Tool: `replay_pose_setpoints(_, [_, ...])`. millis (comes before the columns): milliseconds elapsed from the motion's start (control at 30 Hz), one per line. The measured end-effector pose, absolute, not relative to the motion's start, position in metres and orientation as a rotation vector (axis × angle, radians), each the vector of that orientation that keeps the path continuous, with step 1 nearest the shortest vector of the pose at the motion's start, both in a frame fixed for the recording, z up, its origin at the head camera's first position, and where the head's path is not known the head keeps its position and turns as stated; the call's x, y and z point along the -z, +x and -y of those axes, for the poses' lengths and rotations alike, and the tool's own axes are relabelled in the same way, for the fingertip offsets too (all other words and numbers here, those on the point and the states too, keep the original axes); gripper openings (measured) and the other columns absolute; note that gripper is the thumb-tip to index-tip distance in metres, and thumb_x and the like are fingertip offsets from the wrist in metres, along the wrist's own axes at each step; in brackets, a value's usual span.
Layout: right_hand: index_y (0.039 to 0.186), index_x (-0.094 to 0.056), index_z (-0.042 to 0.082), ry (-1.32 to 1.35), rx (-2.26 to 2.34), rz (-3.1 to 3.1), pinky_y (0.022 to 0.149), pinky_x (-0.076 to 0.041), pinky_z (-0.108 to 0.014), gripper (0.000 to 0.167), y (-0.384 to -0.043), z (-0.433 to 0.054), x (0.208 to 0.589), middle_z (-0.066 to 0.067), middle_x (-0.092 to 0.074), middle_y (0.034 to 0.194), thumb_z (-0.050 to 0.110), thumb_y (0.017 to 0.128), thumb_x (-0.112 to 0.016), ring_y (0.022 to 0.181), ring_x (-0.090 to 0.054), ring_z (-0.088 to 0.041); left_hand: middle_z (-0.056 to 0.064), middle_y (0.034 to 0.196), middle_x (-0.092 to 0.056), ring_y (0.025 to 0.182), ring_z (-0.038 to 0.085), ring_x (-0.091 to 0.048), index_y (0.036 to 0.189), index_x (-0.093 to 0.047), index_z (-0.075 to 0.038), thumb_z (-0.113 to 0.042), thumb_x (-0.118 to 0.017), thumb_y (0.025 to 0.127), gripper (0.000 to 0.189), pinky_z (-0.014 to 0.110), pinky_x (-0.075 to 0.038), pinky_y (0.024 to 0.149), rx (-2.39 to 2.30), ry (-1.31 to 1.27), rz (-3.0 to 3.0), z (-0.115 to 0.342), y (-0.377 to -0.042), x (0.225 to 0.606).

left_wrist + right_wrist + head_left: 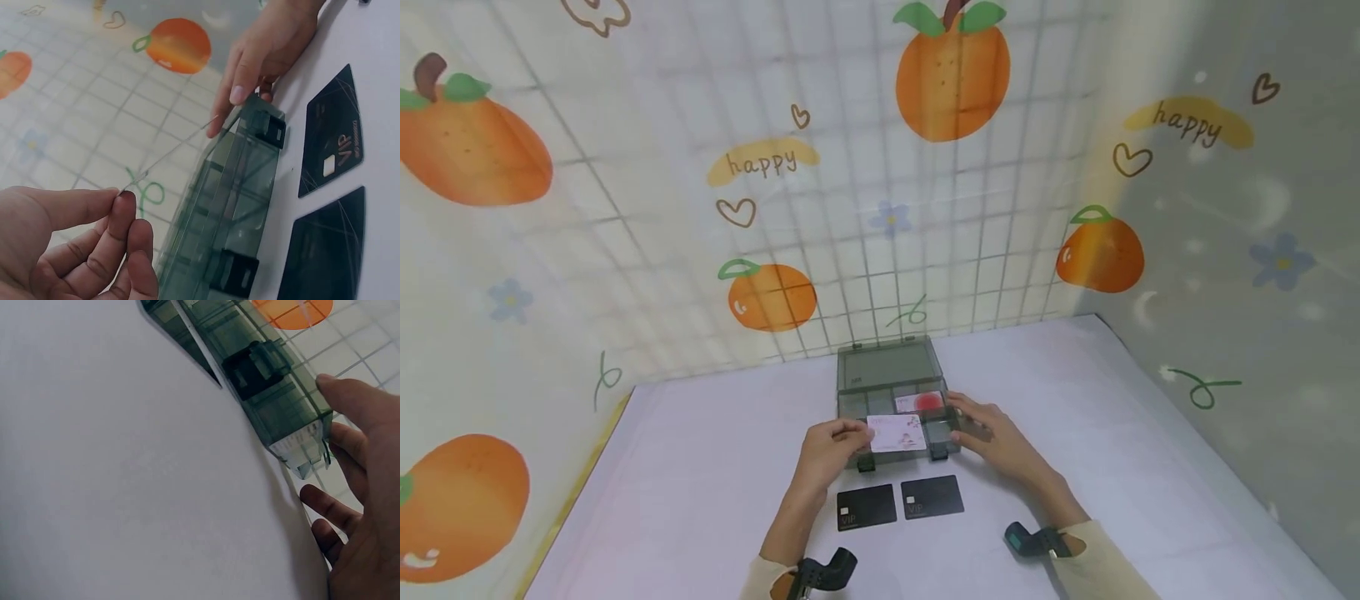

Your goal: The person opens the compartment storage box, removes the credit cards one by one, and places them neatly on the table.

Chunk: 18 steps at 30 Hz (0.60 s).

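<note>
Between its thumb and index finger my left hand point(827, 452) pinches a white card with pink floral print point(895, 433). That card stands over the front part of an open, see-through dark green plastic case point(889, 367), hiding part of its inside; in the left wrist view the card shows nearly edge-on. Against the case's right side rests my right hand point(1002, 440), its thumb at the front right corner and its fingers spread along the side wall. A card with a red patch point(919, 402) lies in the back right of the case.
Two black VIP cards, a left one point(866, 507) and a right one point(932, 497), lie side by side on the white table point(715, 500) in front of the case. Two dark latches hang at the case's front. Behind the table is a curtain point(850, 217) printed with oranges.
</note>
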State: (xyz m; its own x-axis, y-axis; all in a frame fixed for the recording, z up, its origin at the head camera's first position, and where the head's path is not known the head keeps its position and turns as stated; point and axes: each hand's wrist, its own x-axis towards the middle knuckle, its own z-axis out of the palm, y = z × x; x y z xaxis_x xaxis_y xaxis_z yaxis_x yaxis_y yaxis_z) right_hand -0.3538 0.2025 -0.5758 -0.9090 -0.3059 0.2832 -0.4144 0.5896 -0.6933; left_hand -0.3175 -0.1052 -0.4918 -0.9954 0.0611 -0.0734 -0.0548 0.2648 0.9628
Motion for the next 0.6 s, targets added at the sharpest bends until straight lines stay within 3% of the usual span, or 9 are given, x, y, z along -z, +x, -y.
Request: replay_pose_setpoints(600, [0.152, -0.045, 0.023, 0.593, -1.231, 2.706, 0.103, -0.039, -0.063, 0.062, -0.353, -0.200, 0.573, 0.007, -0.039, 0.157, 0.039, 0.096, -0.068, 0.131, -0.045, -0.032, 0.007, 0.087, -0.074, 0.082, 0.021, -0.067, 0.102, -0.074, 0.001, -0.026, -0.077, 0.089, 0.030, 0.040, -0.055, 0.078, -1.880, -0.091, -2.355, 0.149, -0.269, 0.509])
